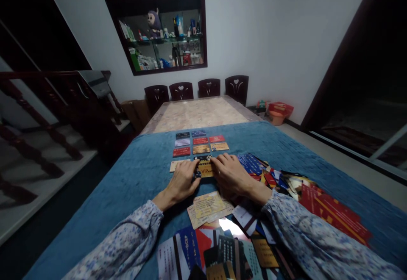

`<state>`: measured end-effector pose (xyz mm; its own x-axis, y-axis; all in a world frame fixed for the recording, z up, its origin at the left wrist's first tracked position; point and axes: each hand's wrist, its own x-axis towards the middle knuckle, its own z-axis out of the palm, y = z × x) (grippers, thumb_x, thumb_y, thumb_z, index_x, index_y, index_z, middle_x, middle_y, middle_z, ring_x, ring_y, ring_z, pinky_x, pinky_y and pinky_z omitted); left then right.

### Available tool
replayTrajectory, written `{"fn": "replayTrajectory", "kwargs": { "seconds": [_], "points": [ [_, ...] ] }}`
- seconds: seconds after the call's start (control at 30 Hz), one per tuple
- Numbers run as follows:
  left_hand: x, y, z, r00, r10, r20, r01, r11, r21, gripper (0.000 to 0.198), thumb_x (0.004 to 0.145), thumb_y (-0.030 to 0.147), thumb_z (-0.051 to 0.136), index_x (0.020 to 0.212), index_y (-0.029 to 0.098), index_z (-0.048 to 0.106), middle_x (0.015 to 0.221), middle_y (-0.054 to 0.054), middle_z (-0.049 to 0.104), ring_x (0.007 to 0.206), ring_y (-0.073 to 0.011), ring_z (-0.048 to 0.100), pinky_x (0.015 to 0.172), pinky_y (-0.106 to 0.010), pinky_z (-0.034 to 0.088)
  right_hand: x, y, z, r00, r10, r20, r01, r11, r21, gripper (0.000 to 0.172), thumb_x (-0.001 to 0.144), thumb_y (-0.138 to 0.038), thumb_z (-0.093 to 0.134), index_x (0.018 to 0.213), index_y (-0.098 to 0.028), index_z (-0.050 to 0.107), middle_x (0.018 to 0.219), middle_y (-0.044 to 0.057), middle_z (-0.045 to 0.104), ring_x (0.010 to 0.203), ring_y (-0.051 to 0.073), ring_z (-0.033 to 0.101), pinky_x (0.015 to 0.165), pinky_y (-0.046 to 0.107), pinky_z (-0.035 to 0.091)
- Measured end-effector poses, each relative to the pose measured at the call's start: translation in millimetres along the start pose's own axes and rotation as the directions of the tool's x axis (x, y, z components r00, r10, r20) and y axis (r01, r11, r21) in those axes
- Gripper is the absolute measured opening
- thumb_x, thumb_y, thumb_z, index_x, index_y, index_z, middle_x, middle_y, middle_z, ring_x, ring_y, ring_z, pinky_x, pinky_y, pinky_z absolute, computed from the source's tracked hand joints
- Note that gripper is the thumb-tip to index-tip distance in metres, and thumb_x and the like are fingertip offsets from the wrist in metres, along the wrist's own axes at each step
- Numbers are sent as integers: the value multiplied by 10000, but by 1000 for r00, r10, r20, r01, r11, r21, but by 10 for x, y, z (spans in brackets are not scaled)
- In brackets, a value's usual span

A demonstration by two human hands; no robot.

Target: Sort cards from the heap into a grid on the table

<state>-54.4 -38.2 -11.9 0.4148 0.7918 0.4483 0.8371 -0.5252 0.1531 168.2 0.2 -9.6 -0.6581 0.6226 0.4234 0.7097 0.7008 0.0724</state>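
Loose cards [222,250] lie in an overlapping heap closest to the camera, between two floral sleeves; one blue card carries pale letters that are too blurred to read. Just beyond them sit a few tan cards [208,206] with fine print that is also illegible. Both hands rest palm down on the blue cloth [136,174], fingers stretched rather than curled. The left hand [182,182] touches the left edge of a black and gold VIP card [205,169], the right hand [230,173] its right edge, so the card lies flat between the fingertips, with "VIP" readable in gold. A beige card [174,164] peeks out beside the left fingers. Past the hands, a tidy grid [199,142] of dark, red and gold cards lies in rows; its writing cannot be made out. To the right, more cards fan out, ending in a spread of red ones [330,212]. The cloth covers the near end of a long table [197,112] with a pale marbled top. Four dark chairs [195,89] stand at the far end below a framed wall niche [159,32] holding bottles and a purple plush toy [154,21]. A dark wooden stair rail [47,102] runs along the left, and a red basin [280,111] sits on the floor at the right.
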Motion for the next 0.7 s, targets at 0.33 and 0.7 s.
{"fn": "replayTrajectory", "kwargs": {
  "seconds": [0.33,0.7],
  "points": [
    [502,28,-63,998,21,57,-25,997,68,537,793,238,692,1305,209,534,1218,-130,553,1104,-311,520,930,-474,444,144,388,-293,996,15,89,-15,1000,-6,341,902,-234,586,1239,-176,576,1188,167,582,1052,278,481,761,343,391],
    [1090,-48,163,978,0,210,-25,993,114,331,825,300,697,1125,182,621,1193,-137,560,1152,-335,465,933,-501,446,407,993,-87,978,-13,210,6,999,32,164,837,-214,670,998,-193,647,1103,114,591,967,238,513,760,317,440]
  ]
}}
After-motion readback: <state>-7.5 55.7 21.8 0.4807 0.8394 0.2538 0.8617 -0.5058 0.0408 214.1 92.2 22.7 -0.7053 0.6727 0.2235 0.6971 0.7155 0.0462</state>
